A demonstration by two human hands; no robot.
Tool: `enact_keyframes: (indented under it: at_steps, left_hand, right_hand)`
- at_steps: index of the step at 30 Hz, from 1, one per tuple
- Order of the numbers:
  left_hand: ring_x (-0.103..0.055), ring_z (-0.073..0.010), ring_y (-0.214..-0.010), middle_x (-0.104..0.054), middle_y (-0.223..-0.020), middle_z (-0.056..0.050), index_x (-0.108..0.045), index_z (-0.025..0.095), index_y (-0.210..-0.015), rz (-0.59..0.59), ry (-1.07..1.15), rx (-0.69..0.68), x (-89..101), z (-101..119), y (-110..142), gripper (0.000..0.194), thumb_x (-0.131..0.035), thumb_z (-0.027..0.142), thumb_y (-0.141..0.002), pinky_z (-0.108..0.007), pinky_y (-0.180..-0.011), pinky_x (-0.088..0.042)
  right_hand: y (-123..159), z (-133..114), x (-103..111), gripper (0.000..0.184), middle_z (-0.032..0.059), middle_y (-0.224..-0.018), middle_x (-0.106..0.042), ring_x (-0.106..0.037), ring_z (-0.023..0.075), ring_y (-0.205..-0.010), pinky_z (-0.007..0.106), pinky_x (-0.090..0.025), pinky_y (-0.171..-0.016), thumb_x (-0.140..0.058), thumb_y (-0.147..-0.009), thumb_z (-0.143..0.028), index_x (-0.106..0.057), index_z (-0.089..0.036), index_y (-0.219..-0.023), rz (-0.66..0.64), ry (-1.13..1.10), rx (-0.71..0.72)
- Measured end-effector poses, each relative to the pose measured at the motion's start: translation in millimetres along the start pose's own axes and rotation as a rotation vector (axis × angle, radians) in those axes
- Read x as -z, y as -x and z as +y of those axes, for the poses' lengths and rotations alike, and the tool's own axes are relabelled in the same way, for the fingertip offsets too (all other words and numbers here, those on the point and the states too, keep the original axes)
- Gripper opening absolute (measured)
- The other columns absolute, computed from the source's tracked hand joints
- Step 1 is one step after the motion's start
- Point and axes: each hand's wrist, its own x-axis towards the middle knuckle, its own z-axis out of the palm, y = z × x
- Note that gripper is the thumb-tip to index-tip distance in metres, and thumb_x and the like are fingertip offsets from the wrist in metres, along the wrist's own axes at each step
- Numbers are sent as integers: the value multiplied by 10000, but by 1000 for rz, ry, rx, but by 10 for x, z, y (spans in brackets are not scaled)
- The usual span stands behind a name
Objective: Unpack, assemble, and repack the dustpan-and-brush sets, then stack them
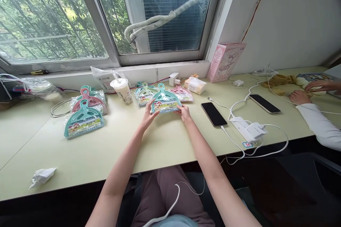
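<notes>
Head view: I see left hand and right hand each pinching an edge of the teal plastic wrapped dustpan set, mid tabletop. Left pile holds three; far stack looks unsorted.

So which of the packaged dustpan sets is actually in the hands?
The teal set at the centre, held by the left hand and right hand at its lower corners. The other sets lie untouched on the desk.
</notes>
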Motion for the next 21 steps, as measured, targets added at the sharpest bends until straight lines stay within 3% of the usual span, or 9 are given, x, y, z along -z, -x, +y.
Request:
enact_keyframes:
  at_steps: [4, 7, 10, 13, 18, 21]
  left_hand:
    - [-182, -333, -1449, -353, -1470, -82, -630, 296, -1211, -29, -329, -225, -9, -49, -2, 587, -790, 456, -669, -472, -1160, -227]
    - [-306, -309, -1396, -421, -1403, -79, -720, 268, -1033, 32, -385, -292, -18, -130, -32, 350, -764, 405, -713, -441, -1161, -237]
    - [-389, -312, -1346, -502, -1335, -82, -753, 252, -887, 136, -316, -258, -17, -174, -56, 172, -712, 373, -771, -422, -1070, -371]
    - [-373, -336, -1364, -558, -1296, -94, -759, 236, -814, 263, -248, -201, -4, -183, -65, 155, -681, 369, -797, -407, -974, -453]
    - [-420, -296, -1349, -600, -1277, -70, -756, 231, -816, 396, -204, -200, -17, -176, -46, 149, -676, 356, -809, -400, -1079, -375]
    - [-380, -282, -1381, -571, -1334, -46, -741, 239, -897, 479, -134, -143, -78, -126, 4, 174, -661, 374, -822, -384, -1064, -403]
  right_hand:
    - [-1, 2, -10, 80, 24, -742, -731, -690, 150, -641, 304, -625, -657, -648, -750, -125, -666, -145, -824, 6, -32, 4]
    - [4, 7, -15, 85, 27, -755, -733, -691, 155, -638, 327, -630, -680, -674, -741, -141, -660, -144, -826, -10, -11, 11]
    - [16, 24, -32, 122, 27, -787, -736, -697, 158, -666, 330, -630, -698, -697, -737, -168, -662, -145, -852, -46, 8, 32]
    - [33, 50, -68, 150, 25, -818, -736, -700, 157, -692, 324, -630, -700, -713, -738, -194, -663, -150, -872, -72, 22, 56]
    - [65, 86, -142, 135, 23, -843, -731, -699, 149, -714, 307, -631, -694, -706, -747, -182, -664, -158, -873, -94, 17, 64]
    - [97, 99, -185, 135, 27, -849, -731, -699, 151, -716, 318, -634, -710, -714, -745, -200, -664, -163, -865, -131, 2, 67]
